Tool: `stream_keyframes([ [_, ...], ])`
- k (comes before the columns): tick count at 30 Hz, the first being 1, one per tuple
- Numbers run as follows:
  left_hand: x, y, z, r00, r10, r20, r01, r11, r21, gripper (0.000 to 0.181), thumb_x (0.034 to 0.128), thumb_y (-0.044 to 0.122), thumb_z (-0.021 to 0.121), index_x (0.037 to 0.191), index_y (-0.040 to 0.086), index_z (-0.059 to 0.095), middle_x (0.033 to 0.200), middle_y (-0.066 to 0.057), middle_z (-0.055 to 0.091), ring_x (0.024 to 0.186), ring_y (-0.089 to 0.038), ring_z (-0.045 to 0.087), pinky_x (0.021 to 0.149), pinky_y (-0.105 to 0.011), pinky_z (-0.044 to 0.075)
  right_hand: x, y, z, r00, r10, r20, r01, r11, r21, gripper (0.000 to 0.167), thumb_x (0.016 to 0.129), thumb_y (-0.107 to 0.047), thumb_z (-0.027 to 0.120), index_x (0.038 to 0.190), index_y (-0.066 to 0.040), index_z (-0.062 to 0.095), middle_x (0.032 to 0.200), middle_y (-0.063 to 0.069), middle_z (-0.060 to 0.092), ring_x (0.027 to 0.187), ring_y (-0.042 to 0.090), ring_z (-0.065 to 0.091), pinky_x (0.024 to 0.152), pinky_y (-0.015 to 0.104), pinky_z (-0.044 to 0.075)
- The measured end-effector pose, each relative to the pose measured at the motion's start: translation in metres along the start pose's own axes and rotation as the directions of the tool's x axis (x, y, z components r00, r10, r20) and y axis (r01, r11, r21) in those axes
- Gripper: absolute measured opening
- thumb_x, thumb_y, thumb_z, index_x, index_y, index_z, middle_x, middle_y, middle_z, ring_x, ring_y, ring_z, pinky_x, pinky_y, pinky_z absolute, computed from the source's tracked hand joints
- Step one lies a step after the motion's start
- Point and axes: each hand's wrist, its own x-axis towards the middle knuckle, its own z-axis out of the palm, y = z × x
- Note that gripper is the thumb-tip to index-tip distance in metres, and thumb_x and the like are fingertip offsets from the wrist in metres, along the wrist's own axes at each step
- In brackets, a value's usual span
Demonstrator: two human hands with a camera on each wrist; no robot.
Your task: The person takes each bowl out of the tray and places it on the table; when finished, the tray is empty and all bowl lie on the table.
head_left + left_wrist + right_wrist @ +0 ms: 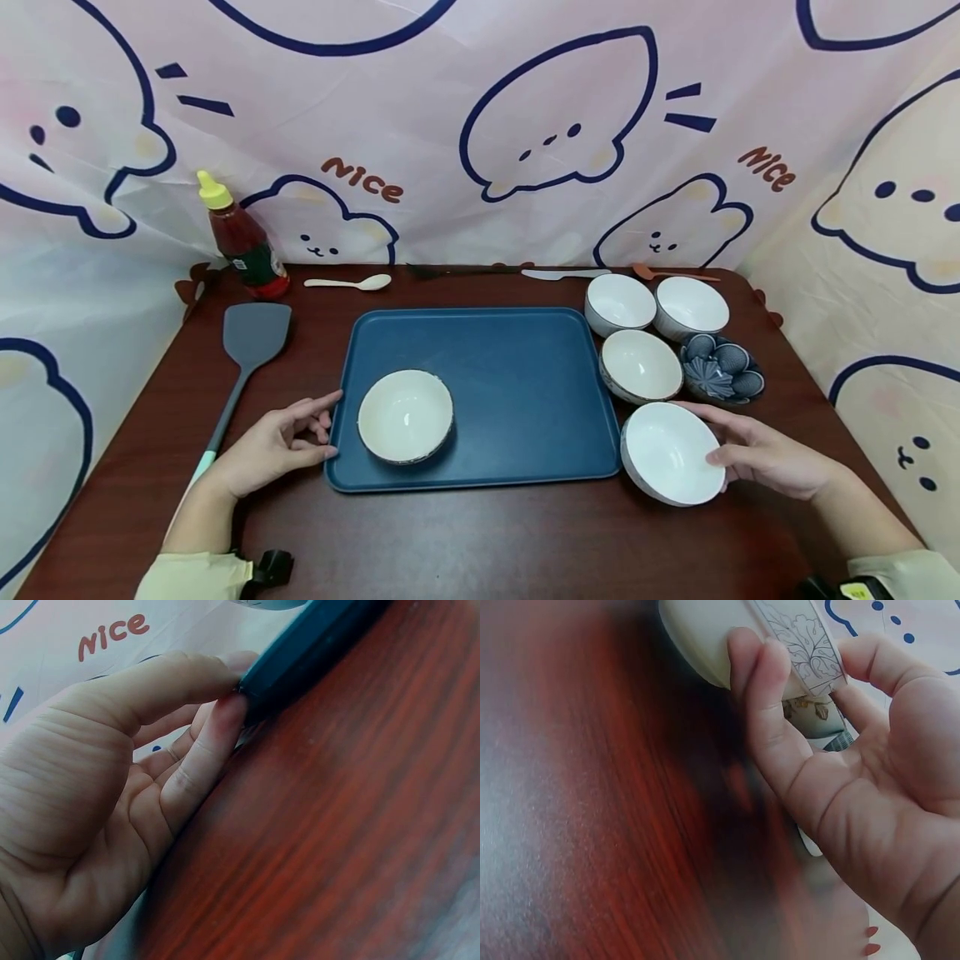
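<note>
My left hand is at the left rim of a blue rectangular tray, thumb and fingertips on its edge. In the left wrist view, the thumb and a finger pinch the tray rim. A white bowl stands on the tray's left half. At the tray's front right corner, my right hand grips another white bowl, thumb at the rim and fingers against the outer wall. This bowl is tilted slightly. In the right wrist view, its outer wall bears a leaf-line pattern.
Right of the tray stand three white bowls and a blue petal-shaped dish. A grey spatula lies left, near a red sauce bottle. A white spoon, a knife and a brown spoon line the back edge.
</note>
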Motion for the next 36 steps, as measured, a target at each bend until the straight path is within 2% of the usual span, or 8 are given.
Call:
stream_keyframes([
  [7,0.001,0.001,-0.001,1.0,0.004,0.001,-0.004,1.0,0.005,0.071,0.0863,0.006,0.076,0.148,-0.003,0.042,0.104,-0.015,0.053,0.088,-0.008,0.059,0.07,-0.022,0.057,0.0,0.005,-0.001,1.0,-0.026,0.009,0.026,0.999,0.045,0.064,0.103,0.003,0.036,0.157,-0.031,0.028,0.141,-0.012,0.049,0.105,0.018,0.066,0.08,0.038,0.06],
  [13,0.001,-0.001,-0.002,1.0,-0.024,0.0,0.024,1.0,0.013,0.072,0.086,0.008,0.077,0.148,-0.002,0.042,0.104,-0.013,0.054,0.089,-0.007,0.059,0.071,-0.023,0.057,-0.002,0.006,-0.002,1.0,-0.007,-0.013,0.007,0.999,0.041,0.063,0.103,0.002,0.037,0.156,-0.033,0.029,0.14,-0.014,0.049,0.104,0.018,0.067,0.082,0.038,0.06],
  [27,0.0,0.001,-0.001,0.999,-0.031,0.009,0.031,1.0,0.002,0.071,0.087,0.008,0.076,0.148,-0.002,0.041,0.105,-0.015,0.053,0.089,-0.008,0.059,0.07,-0.023,0.057,-0.004,0.011,-0.006,0.999,0.017,-0.029,-0.016,0.999,0.039,0.062,0.104,0.0,0.037,0.154,-0.036,0.031,0.138,-0.014,0.05,0.103,0.02,0.068,0.083,0.039,0.059],
  [32,0.001,-0.002,-0.001,0.999,-0.039,0.004,0.039,0.999,0.015,0.072,0.0864,0.008,0.077,0.148,-0.002,0.042,0.105,-0.014,0.053,0.089,-0.007,0.06,0.071,-0.023,0.057,-0.004,0.011,-0.006,1.0,0.012,-0.018,-0.011,0.998,0.059,0.063,0.104,0.0,0.037,0.153,-0.038,0.032,0.137,-0.013,0.052,0.102,0.019,0.068,0.082,0.037,0.06],
  [36,0.001,-0.002,-0.001,0.999,-0.041,0.003,0.041,0.999,0.01,0.072,0.0865,0.009,0.077,0.148,-0.002,0.042,0.105,-0.014,0.053,0.089,-0.008,0.059,0.071,-0.023,0.057,-0.004,0.012,-0.007,1.0,-0.007,0.001,0.007,0.996,0.085,0.063,0.104,0.002,0.035,0.155,-0.035,0.03,0.137,-0.011,0.052,0.101,0.019,0.068,0.081,0.036,0.06],
])
